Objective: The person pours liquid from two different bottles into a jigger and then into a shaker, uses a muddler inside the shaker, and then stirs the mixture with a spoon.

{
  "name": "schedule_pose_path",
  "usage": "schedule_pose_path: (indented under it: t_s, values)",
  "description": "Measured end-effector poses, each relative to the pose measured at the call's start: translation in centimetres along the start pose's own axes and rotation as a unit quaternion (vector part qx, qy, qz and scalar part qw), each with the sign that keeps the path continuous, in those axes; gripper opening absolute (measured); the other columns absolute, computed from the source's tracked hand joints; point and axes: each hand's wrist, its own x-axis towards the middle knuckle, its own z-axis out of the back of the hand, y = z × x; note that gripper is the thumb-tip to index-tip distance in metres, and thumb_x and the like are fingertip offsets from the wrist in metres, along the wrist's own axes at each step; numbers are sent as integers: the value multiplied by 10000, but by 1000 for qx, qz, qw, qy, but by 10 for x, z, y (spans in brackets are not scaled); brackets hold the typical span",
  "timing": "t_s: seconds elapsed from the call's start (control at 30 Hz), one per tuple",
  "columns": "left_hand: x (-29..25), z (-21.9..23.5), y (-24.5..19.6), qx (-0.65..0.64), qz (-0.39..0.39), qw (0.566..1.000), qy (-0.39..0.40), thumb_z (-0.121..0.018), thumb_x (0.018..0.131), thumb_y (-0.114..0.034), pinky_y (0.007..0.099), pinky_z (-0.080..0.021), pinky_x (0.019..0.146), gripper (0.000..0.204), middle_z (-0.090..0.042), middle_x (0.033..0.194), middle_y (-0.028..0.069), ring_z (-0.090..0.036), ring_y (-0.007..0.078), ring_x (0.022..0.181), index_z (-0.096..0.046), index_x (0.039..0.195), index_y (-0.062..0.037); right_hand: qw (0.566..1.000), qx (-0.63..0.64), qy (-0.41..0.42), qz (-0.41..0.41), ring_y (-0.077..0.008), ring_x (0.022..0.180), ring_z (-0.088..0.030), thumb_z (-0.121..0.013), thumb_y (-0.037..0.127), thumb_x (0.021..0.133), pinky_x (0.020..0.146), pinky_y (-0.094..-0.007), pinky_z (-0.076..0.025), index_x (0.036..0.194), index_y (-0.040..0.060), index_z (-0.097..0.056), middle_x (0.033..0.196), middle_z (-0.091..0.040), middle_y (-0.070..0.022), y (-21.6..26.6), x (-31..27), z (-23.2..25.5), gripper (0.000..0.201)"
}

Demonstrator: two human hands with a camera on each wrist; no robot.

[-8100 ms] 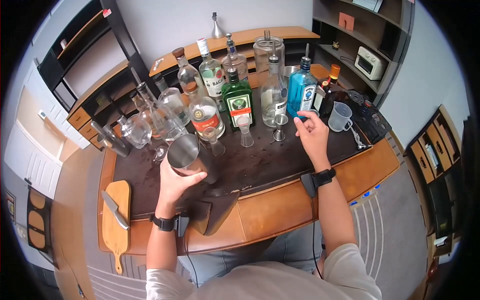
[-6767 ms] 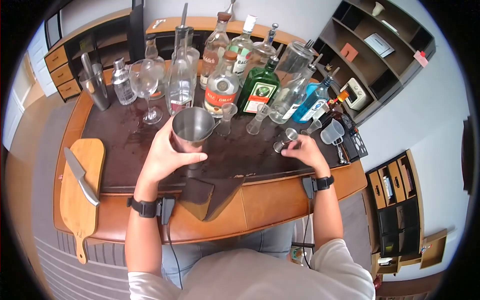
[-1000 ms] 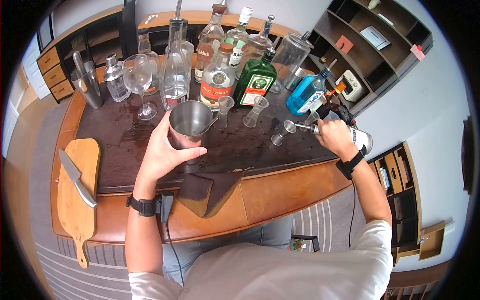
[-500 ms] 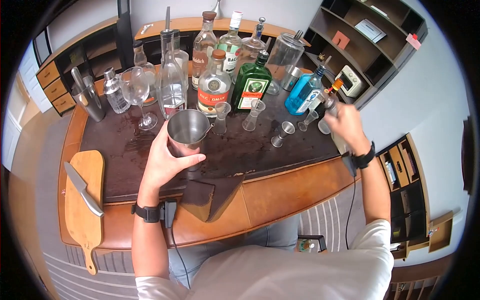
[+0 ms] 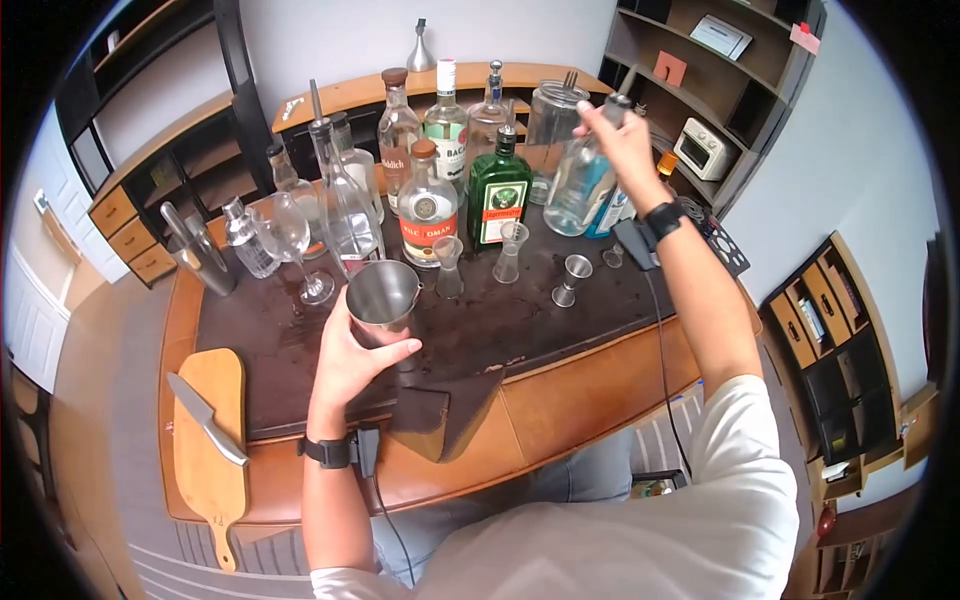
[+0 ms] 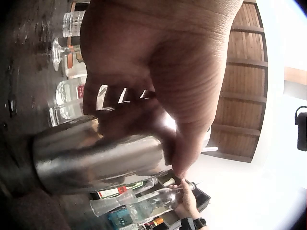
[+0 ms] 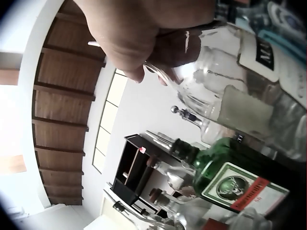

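My left hand [image 5: 350, 360] holds a metal shaker tin [image 5: 376, 292] upright at the front of the dark tabletop; the thumb wraps its near side. In the left wrist view the tin's wall [image 6: 100, 158] shows below the palm. At the back right, my right hand [image 5: 624, 148] grips the neck of a clear glass bottle [image 5: 572, 198] with a pour spout. It stands between the green Jägermeister bottle [image 5: 500, 195] and a blue bottle [image 5: 610, 212] partly hidden behind it. A metal jigger [image 5: 571, 281] stands in front of them.
Two clear jiggers [image 5: 449, 268] stand before the row of bottles. A stemmed glass [image 5: 290, 235], a cobbler shaker [image 5: 248, 238] and several bottles fill the left back. A knife [image 5: 208, 420] lies on a wooden board [image 5: 215, 375] at the front left corner.
The right hand first handled the metal jigger, later tipped the clear bottle toward it, then turned the bottle upright and carried it back among the others. The left hand keeps holding the tin.
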Motion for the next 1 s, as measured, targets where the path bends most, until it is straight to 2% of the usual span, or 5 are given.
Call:
schedule_pose_path:
  t_s: [0.6, 0.8, 0.83, 0.93, 1.0]
  values:
    - [-2, -1, -2, -13, 7, 1000, 3, -979, 714, -58, 309, -558, 921, 802, -688, 1214, 44, -657, 125, 1023, -569, 1403, -36, 999, -11, -34, -10, -73, 699, -674, -841, 431, 942, 653, -273, -532, 872, 54, -759, 755, -745, 0, -81, 7, -44, 392]
    - [-1, 0, -2, -21, 18, 1000, 12, -975, 710, -18, 289, -597, 868, 835, -688, 1217, 51, -675, 116, 981, -546, 1426, -36, 988, -146, 41, 9, -153, 912, -730, -858, 405, 924, 825, -326, -582, 1107, -1, -732, 1026, -782, -101, -79, 5, -24, 462]
    - [0, 1, 0, -14, 14, 1000, 16, -976, 707, -15, 293, -603, 868, 853, -687, 1222, 59, -681, 120, 981, -533, 1436, -32, 994, -98, 50, -19, -181, 1027, -737, -855, 329, 921, 908, -354, -590, 1278, -9, -669, 1168, -764, -138, -80, -5, -18, 526]
    - [-2, -2, -2, -29, 17, 999, -3, -978, 698, -6, 303, -613, 867, 915, -680, 1241, 85, -696, 137, 975, -485, 1468, -25, 973, -194, -14, 128, -199, 1066, -744, -819, 166, 917, 926, -355, -595, 1351, 2, -631, 1248, -748, -124, -94, -54, 14, 500]
    - [-2, -3, -1, -37, 18, 999, -19, -979, 692, 1, 308, -617, 868, 951, -674, 1254, 100, -705, 149, 976, -454, 1485, -21, 985, -152, 60, 46, -179, 1016, -742, -757, 26, 897, 894, -338, -601, 1394, 11, -601, 1284, -728, -94, -85, -101, 40, 520]
